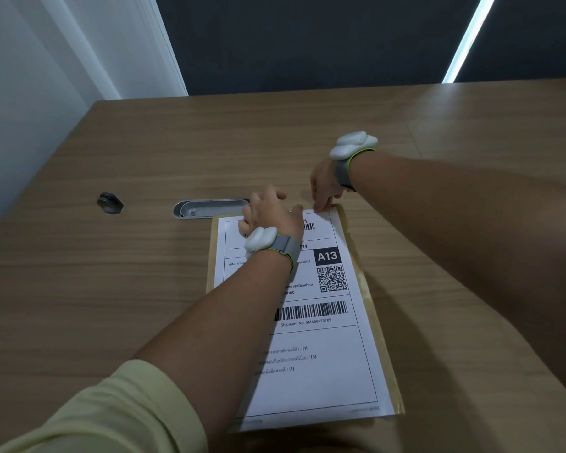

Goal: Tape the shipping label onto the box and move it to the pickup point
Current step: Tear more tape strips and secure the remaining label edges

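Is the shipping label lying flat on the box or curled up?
Flat: the shipping label lies spread on the box, with both hands at its far edge.

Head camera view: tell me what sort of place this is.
Probably an office or packing desk: a wood-grain desk with a metal cable slot, and a printed shipping label lying on a flat brown box.

Left forearm (229, 308) covers part of the label (321, 354) text; the box (363, 289) shows only as a brown margin; right elbow runs off frame.
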### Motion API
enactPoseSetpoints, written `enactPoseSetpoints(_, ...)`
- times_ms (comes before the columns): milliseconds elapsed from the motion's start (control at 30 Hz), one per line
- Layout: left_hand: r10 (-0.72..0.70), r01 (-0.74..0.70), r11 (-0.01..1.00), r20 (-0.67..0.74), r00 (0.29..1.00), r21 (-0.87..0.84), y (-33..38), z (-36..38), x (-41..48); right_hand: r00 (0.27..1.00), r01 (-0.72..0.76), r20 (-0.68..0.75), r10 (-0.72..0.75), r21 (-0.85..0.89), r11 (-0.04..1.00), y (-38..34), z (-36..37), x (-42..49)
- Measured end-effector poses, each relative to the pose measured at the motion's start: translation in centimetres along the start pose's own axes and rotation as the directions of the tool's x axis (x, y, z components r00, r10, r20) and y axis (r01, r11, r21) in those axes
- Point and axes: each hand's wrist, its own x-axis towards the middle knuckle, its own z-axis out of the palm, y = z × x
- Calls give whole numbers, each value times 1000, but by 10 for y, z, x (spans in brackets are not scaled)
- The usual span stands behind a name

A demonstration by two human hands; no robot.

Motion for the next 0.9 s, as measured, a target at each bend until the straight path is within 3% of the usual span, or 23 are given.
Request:
enactPoseSetpoints(133,63,-63,998,35,997,7,-1,2,-1,998,-48,-29,49,19,999,11,1,-7)
enactPoseSetpoints(233,129,-130,991,28,991,25,-2,6,-1,996,-89,22,86,312,946,32,15,-2)
enactPoseSetpoints(333,208,-209,977,21,978,45,-6,10,-1,987,-140,158,33,730,669,47,34,1)
enactPoseSetpoints(400,257,-258,960,28,966,104,-8,13,-3,978,-164,204,-45,885,436,47,49,7)
enactPoseSetpoints(467,287,-291,938,50,957,187,-10,14,-4,981,-153,182,-69,940,305,40,63,15)
enactPoseSetpoints(533,311,-326,905,96,945,275,-11,15,-4,995,-98,101,5,947,307,33,70,24)
enactPoseSetpoints(600,320,-358,874,168,933,328,-14,15,-2,993,-47,1,122,925,377,25,72,30)
enactPoseSetpoints(700,315,-376,861,219,923,343,-16,15,-2,971,-69,-49,235,881,468,20,74,23)
enactPoseSetpoints(767,329,-376,867,190,925,327,-14,15,-4,945,-88,-67,321,891,445,28,81,13)
enactPoseSetpoints(833,383,-416,856,165,909,307,-11,15,-6,950,-59,-16,310,971,231,39,95,4)
enactPoseSetpoints(900,466,-523,794,243,851,310,-8,16,-11,961,-19,24,277,1000,-21,53,118,-7)
